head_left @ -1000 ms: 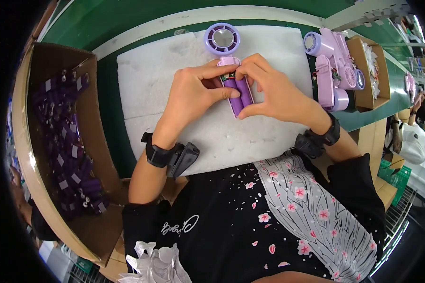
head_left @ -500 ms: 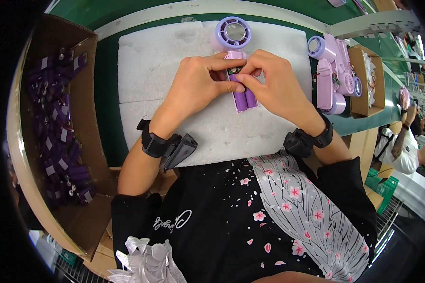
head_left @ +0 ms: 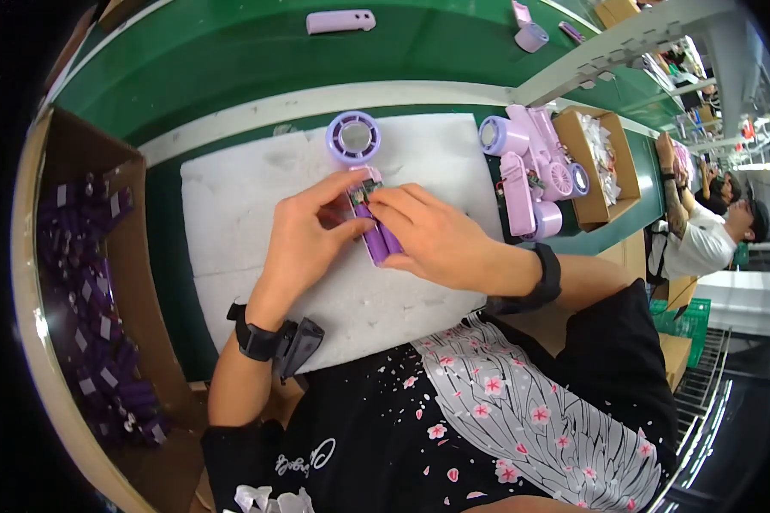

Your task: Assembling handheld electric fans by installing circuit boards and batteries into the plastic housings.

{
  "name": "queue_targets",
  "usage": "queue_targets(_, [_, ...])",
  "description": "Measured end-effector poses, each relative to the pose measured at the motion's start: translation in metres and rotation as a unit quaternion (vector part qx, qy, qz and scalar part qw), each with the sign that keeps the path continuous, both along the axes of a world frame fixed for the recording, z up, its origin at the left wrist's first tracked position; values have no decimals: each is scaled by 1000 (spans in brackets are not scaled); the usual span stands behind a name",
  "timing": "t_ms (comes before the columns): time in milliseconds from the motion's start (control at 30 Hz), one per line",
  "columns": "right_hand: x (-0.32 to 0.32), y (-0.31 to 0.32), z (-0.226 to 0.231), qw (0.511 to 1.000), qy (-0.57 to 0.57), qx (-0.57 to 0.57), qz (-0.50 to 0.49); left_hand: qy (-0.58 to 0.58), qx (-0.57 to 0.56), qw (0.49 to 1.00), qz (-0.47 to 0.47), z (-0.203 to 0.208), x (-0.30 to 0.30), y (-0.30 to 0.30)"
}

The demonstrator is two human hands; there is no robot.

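A handheld fan lies on a white foam pad (head_left: 231,256), its round lilac head (head_left: 353,138) pointing away from me. Its handle is uncovered, with purple battery cells (head_left: 383,243) and a small green circuit board (head_left: 362,192) inside a pink shell. My left hand (head_left: 310,232) grips the handle's left side, thumb beside the cells and fingers near the board. From the right, my right hand (head_left: 445,238) closes on the handle. Its fingertips press by the board and upper cells, while its thumb lies near the lower end. The fingers partly cover the board.
A deep cardboard box (head_left: 158,282) of purple battery packs (head_left: 103,299) stands at left. Fan parts (head_left: 518,197) are piled right of the pad, beside a carton (head_left: 620,184) of small white parts. A pink handle cover (head_left: 340,21) lies beyond the rail. A co-worker (head_left: 701,231) is at far right.
The whole view has shifted, bringing more of the far bench into sight. My right hand has turned and stretched its fingers along the handle instead of pinching by the board. My left hand keeps its grip.
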State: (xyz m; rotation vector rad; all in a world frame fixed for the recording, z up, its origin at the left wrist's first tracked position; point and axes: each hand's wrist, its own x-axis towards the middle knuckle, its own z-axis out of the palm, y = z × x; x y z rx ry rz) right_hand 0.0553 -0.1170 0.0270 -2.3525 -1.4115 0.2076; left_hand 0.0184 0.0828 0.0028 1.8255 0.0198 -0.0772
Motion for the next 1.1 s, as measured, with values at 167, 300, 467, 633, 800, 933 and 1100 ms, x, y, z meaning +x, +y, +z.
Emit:
queue_targets(167, [113, 14, -6, 955, -146, -59, -249, -79, 26, 994, 66, -14, 6, 8])
queue_targets(300, [171, -8, 47, 947, -188, -36, -259, -67, 40, 995, 69, -14, 8, 12])
queue_targets(467, [290, -39, 67, 896, -182, -165, -369, -87, 66, 993, 38, -8, 6, 11])
queue_targets(633, [430, -137, 4, 777, -84, -193, -593, -99, 62, 993, 17, -7, 7, 9])
queue_targets(800, [469, -225, -48, 723, -99, -270, -628, -93, 23, 995, 13, -5, 3, 1])
queue_targets(933, [510, -325, -8, 737, -115, -434, -504, -143, -20, 989, 26, -7, 10, -9])
queue_targets(1100, [495, -203, -3, 743, -178, -309, -566, -155, 28, 987, 31, -14, 12, -14])
